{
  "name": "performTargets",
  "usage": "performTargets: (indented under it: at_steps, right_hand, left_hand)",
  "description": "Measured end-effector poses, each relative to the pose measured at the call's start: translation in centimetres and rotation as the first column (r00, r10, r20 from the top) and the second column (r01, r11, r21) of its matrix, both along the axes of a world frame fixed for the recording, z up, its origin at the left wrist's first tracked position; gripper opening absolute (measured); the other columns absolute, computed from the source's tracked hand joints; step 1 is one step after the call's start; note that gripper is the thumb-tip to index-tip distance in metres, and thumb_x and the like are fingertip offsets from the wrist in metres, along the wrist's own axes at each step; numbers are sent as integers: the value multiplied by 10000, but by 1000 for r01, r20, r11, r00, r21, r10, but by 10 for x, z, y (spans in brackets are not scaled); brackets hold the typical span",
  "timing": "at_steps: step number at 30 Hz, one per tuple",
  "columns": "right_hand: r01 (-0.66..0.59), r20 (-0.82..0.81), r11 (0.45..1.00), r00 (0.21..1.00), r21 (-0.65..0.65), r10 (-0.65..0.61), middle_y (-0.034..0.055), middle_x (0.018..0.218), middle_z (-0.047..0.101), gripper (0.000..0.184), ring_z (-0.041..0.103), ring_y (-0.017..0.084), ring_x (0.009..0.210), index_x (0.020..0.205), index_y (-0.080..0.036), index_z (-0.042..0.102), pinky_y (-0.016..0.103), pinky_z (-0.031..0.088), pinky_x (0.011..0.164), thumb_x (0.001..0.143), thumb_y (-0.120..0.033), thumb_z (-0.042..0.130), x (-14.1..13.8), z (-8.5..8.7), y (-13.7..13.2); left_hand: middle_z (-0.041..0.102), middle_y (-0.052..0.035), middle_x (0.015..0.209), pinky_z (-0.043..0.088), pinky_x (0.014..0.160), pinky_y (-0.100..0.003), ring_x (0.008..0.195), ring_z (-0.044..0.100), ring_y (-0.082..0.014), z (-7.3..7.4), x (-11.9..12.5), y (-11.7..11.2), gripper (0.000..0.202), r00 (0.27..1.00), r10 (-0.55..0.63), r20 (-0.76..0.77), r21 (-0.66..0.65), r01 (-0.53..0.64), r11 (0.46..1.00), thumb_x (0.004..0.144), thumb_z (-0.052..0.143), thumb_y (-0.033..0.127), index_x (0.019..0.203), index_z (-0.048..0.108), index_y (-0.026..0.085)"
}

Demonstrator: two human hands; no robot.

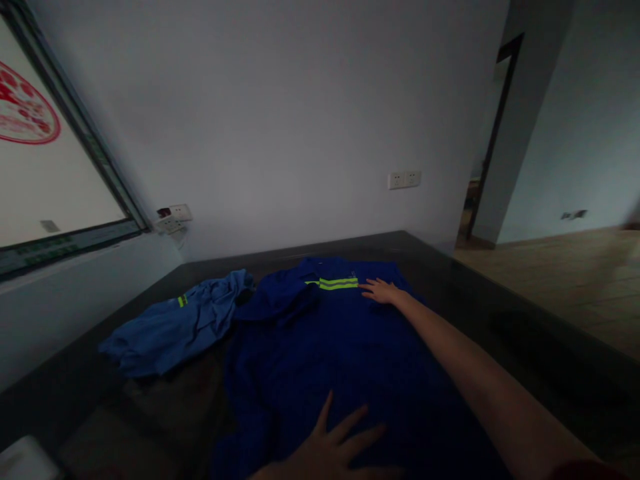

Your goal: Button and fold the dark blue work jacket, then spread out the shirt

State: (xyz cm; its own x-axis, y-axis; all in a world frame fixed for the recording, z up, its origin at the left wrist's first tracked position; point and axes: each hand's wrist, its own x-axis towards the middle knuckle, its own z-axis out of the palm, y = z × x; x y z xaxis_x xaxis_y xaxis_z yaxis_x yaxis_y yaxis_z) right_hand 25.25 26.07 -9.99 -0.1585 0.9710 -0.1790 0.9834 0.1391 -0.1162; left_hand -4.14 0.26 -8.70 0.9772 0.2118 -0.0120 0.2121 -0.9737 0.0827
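A dark blue work jacket with a yellow-green reflective stripe across its chest lies spread on the dark table, collar at the far end. One front part or sleeve is folded up on its left side. My right hand rests on the chest beside the right end of the stripe, fingers stretched out and holding nothing. Near the bottom edge, my left hand lies over the lower part of the jacket with its fingers spread, partly cut off by the frame. Whether the left palm presses on the cloth I cannot tell.
A lighter blue crumpled garment with a small yellow-green band lies left of the jacket. The dark table meets the wall at the back. A white object shows at the bottom left. Wall sockets are above the table.
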Motion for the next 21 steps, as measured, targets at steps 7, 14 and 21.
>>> performTargets:
  at_steps: [7, 14, 21]
  right_hand:
    - [168, 30, 986, 985, -20, -167, 47, 1510, 279, 585, 312, 365, 1327, 1411, -392, 318, 613, 269, 1011, 877, -629, 293, 32, 6, -11]
    - [228, 75, 973, 970, 42, -230, 92, 1429, 411, 568, 447, 359, 1231, 1394, -357, 372, 571, 367, 946, 885, -605, 327, 51, 7, -50]
    - [262, 146, 958, 950, 118, -278, 167, 1282, 546, 517, 506, 403, 1145, 1338, -269, 476, 634, 366, 864, 918, -532, 329, 51, 10, -85]
  left_hand:
    - [340, -81, 1477, 202, 1060, -626, 1367, 259, -324, 23, -36, 16, 603, 995, 66, -81, -154, -77, 985, 936, 324, 492, 1469, 86, 342]
    - [277, -76, 1496, 284, 1067, -506, 1351, 275, -321, 26, -73, 68, 585, 973, 227, -51, -168, -232, 958, 876, 427, 547, 1418, 291, 372]
    - [393, -88, 1420, 294, 1078, -431, 1290, 371, -267, 17, -75, 141, 435, 953, 304, -7, -25, -304, 952, 876, 494, 303, 1308, 467, 260]
